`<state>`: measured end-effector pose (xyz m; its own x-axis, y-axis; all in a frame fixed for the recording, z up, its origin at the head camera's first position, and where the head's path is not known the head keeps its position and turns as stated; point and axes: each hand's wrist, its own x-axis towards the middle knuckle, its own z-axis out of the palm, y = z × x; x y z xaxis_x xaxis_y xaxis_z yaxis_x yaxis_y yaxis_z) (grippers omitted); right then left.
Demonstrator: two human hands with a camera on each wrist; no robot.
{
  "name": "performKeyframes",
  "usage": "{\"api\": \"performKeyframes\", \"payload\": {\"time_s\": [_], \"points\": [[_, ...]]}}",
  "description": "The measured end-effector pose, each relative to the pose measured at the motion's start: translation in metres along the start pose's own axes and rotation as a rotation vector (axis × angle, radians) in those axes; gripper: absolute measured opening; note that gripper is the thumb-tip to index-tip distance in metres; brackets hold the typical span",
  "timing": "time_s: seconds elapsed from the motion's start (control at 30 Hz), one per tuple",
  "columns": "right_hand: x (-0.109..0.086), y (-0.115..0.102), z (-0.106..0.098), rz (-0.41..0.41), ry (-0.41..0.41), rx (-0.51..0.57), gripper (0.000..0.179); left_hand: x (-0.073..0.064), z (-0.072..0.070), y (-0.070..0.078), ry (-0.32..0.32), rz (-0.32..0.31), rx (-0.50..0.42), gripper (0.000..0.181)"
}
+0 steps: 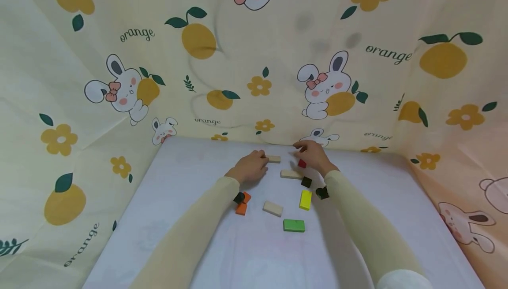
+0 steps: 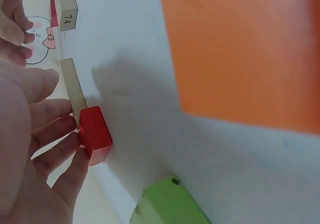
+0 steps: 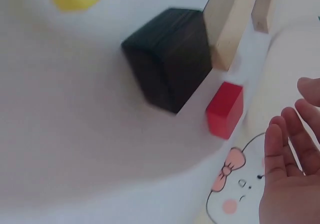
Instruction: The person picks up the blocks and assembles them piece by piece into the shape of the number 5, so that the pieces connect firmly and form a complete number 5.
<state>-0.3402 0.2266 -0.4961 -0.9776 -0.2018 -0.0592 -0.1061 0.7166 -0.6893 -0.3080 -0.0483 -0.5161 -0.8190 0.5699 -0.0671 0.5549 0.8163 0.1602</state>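
Note:
My left hand (image 1: 251, 166) is at the far left of the blocks, its fingers extended. In the left wrist view its fingertips are right at a red block (image 2: 95, 134) and the near end of a plain wooden block (image 2: 73, 86); the head view hides that red block behind the hand. My right hand (image 1: 312, 154) hovers with loosely spread fingers and nothing in them. Just below it lies another red block (image 1: 302, 164), apart from the fingers in the right wrist view. A longer plain wooden block (image 1: 291, 174) and a black block (image 1: 306, 182) lie nearer me.
Closer to me lie a yellow block (image 1: 305, 200), a green block (image 1: 294, 225), a plain wooden block (image 1: 273, 209) and orange blocks (image 1: 241, 209) beside a black one (image 1: 239, 198). Another black block (image 1: 322, 193) sits by my right sleeve. A patterned cloth wall (image 1: 246, 68) rises behind the table.

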Motion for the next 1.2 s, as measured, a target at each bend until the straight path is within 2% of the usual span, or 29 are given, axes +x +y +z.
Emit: {"api": "performKeyframes", "payload": {"time_s": [0.33, 0.7, 1.07, 1.2], "points": [[-0.008, 0.011, -0.009, 0.019, 0.015, -0.02, 0.044, 0.002, 0.0, -0.001, 0.007, -0.004, -0.006, 0.043], [-0.013, 0.03, -0.009, 0.077, -0.045, -0.025, 0.047, 0.0, -0.004, -0.001, -0.001, -0.007, -0.021, 0.042], [-0.019, 0.033, -0.001, 0.117, -0.083, -0.039, 0.05, 0.002, 0.002, -0.004, 0.0, -0.013, -0.021, 0.042], [-0.019, 0.035, 0.001, 0.104, -0.076, -0.043, 0.047, 0.005, 0.006, -0.005, 0.002, -0.013, -0.017, 0.042]]}}
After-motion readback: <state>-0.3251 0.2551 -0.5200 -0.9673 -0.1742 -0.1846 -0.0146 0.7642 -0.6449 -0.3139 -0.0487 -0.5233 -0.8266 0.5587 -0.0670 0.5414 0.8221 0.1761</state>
